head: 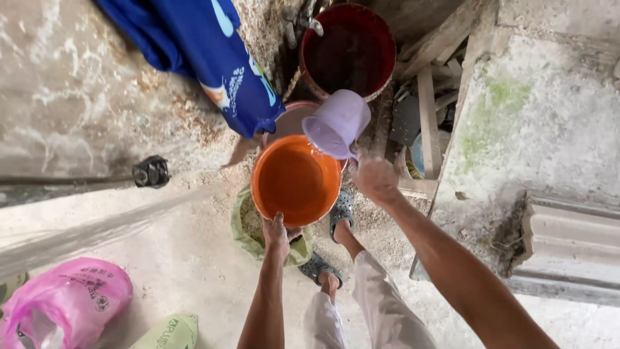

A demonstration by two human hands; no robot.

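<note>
Two hands are engaged, one per vessel. The left hand (276, 234) is clamped on the near rim of an orange basin (296, 179), thumb over the lip, fingers presumably beneath; this grip holds the basin level and open side up so it can receive what is tipped in. The basin hangs above a green sack (244, 227) on the floor, just left of the person's sandalled feet (341, 210).

The right hand (376, 178) is closed around the handle of a lilac plastic jug (337, 123). The jug is tilted so that its mouth faces near and left, down toward the basin; its long axis runs from the base at far right to the mouth at near left. The lip sits over the basin's far right edge; contact cannot be confirmed. No visible stream leaves the jug.

Beyond the jug stands a dark red bucket (349, 48) under a tap (314, 24). A second, pinkish basin (290, 117) lies partly hidden behind the orange one. Blue cloth (213, 58) hangs at far left; a pink plastic bag (64, 300) rests at near left.
</note>
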